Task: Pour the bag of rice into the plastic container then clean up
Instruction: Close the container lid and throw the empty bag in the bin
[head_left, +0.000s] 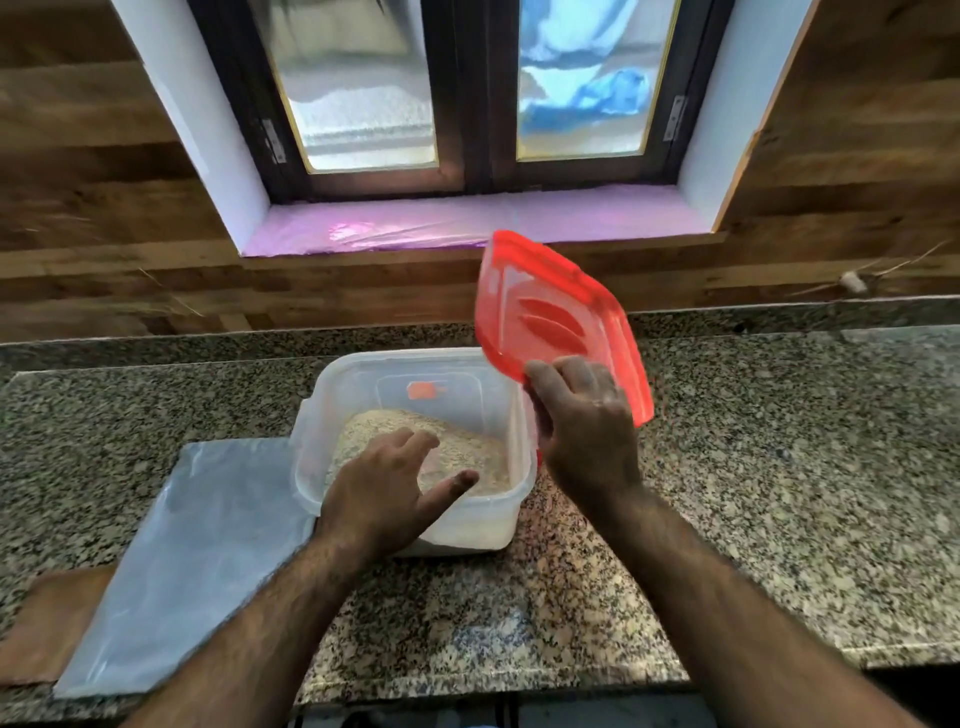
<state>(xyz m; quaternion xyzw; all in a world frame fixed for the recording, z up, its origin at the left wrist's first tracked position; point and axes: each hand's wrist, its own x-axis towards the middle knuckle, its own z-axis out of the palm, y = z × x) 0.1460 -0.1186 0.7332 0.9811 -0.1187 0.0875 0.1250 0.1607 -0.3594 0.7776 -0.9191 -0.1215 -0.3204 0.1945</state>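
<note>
A clear plastic container (332, 410) stands on the granite counter with a layer of rice (467, 447) in its bottom. My right hand (587, 421) grips the near edge of a red lid (550, 322), which is tilted up above the container's right rim. My left hand (384, 488) hovers over the container's near left corner, fingers spread and holding nothing. An empty clear plastic bag (192, 561) lies flat on the counter to the left, touching the container's side.
The granite counter (779, 467) runs wide to the right and ends in a front edge near me. A wooden wall and a window with a pink sill (441, 223) rise behind. A brown board (47, 623) lies under the bag at the left.
</note>
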